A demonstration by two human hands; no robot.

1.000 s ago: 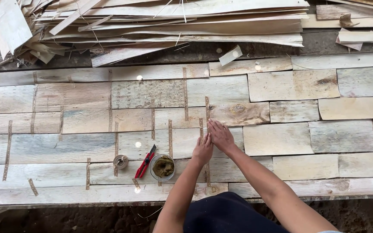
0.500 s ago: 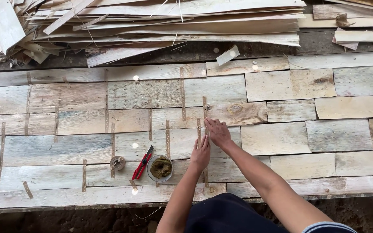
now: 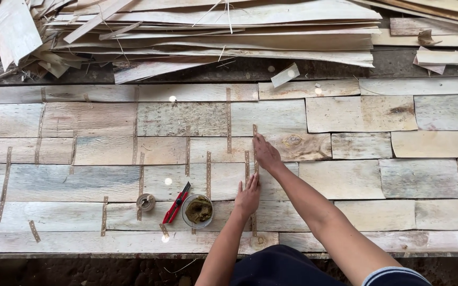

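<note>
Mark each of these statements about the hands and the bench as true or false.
1. Both hands press on one long tape strip. True.
2. The left hand holds the red knife. False: the knife lies on the wood sheets, untouched.
3. The right hand lies farther from the person than the left. True.
4. The small bowl is empty. False: it holds a greenish-brown paste.
5. The tape roll lies left of the knife. True.

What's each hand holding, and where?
Nothing gripped. Both the left hand and right hand press flat on a tape strip over a veneer seam.
</note>
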